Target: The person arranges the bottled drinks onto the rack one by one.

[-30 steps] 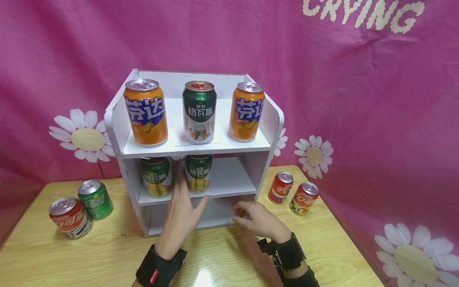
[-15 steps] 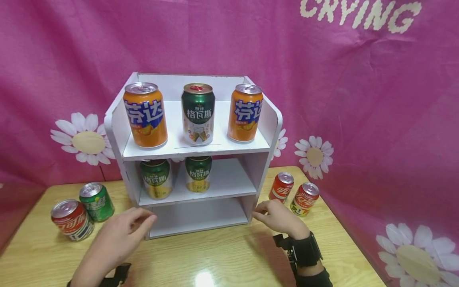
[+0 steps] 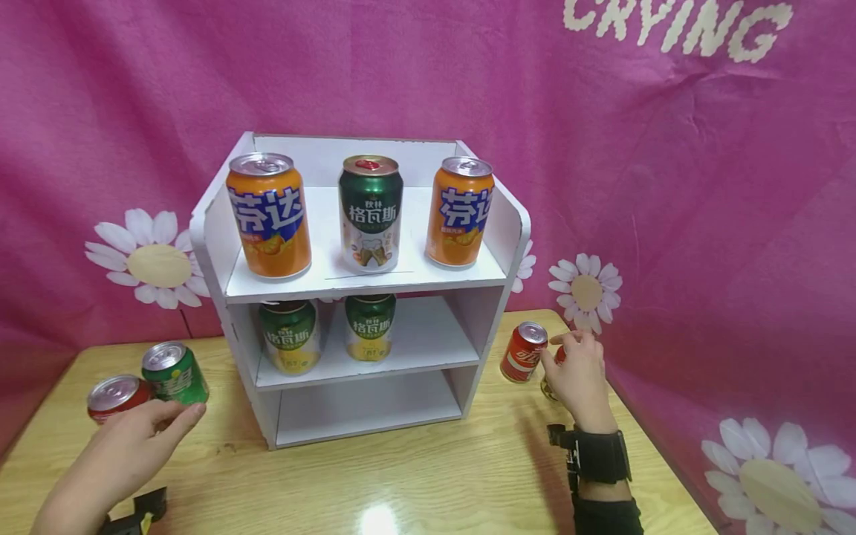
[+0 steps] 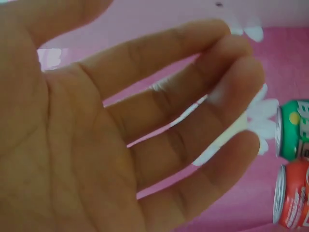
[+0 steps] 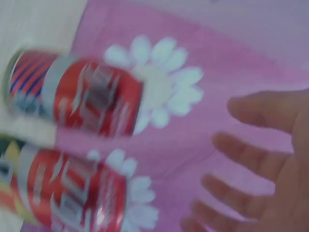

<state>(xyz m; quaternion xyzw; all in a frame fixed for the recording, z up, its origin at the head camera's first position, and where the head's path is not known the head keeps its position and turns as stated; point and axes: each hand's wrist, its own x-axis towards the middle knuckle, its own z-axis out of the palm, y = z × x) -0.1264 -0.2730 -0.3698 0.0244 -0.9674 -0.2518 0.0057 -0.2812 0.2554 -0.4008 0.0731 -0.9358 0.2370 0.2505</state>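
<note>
My left hand [image 3: 127, 446] hovers at the near side of a red cola can [image 3: 115, 395], overlapping its lower part in the head view. A green soda can [image 3: 175, 374] stands beside that can. In the left wrist view the fingers are loosely spread with nothing in them. My right hand [image 3: 580, 379] is over the right-hand pair of cans, hiding most of one red cola can [image 5: 72, 193]. The other red cola can [image 3: 524, 353] stands just left of my thumb. Its fingers are spread apart from both cans in the right wrist view.
A white three-level shelf [image 3: 374, 282] stands mid-table. On top are two orange soda cans [image 3: 269, 223] [image 3: 461, 215] around a green-and-white can [image 3: 371, 219]. The middle level bears two green-and-gold cans [image 3: 290, 338] [image 3: 370, 327]. A pink cloth [image 3: 669, 223] hangs behind the wooden table [image 3: 401, 490].
My left hand has drawn back from the middle shelf and moved left to the red and green cans. My right hand has moved right, from the shelf's lower corner to the red cans.
</note>
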